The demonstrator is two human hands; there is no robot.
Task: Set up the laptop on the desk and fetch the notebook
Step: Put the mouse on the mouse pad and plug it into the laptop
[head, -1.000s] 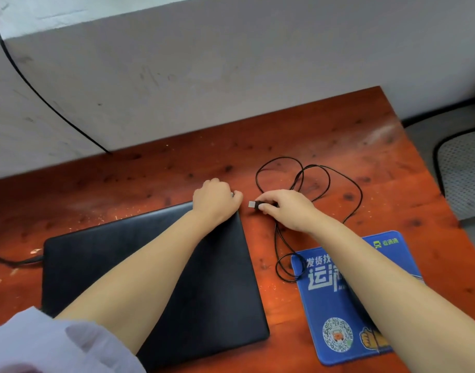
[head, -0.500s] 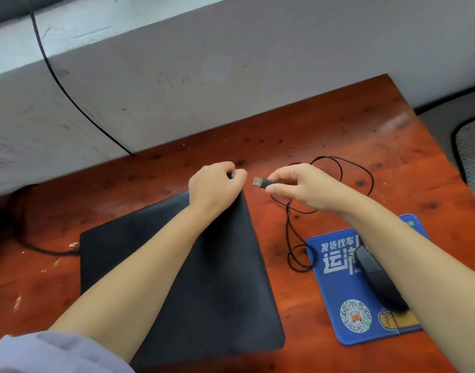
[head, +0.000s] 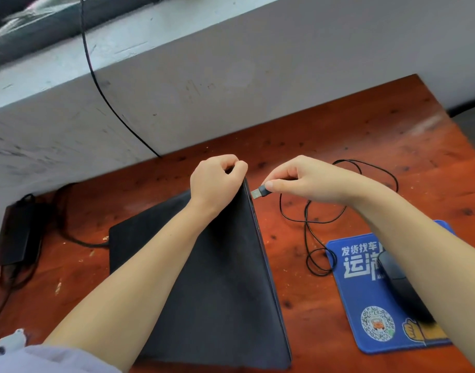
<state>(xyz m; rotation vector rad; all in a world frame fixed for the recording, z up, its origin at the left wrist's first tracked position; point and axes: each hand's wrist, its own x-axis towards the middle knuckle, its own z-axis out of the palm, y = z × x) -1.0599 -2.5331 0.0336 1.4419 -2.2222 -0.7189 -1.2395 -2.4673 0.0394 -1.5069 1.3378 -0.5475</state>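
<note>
A closed black laptop (head: 217,286) lies on the red-brown wooden desk (head: 365,162), its far right corner tilted up. My left hand (head: 217,181) grips that raised corner. My right hand (head: 303,179) pinches the black USB plug (head: 259,193) of the mouse cable, the metal tip pointing at the laptop's right edge, a short gap away. The thin black cable (head: 311,219) loops on the desk to the black mouse (head: 400,286), which sits on a blue mouse pad (head: 365,305) partly under my right forearm. No notebook is in view.
A black power brick (head: 18,235) lies at the desk's left end, its cord running to the laptop's left side. A grey wall with a ledge (head: 177,84) stands right behind the desk, a black wire hanging down it. The desk ends at the right.
My left hand has lifted the laptop's far right corner off the desk. My right hand raised the USB plug and brought it close to the laptop's right edge. The view tilted up.
</note>
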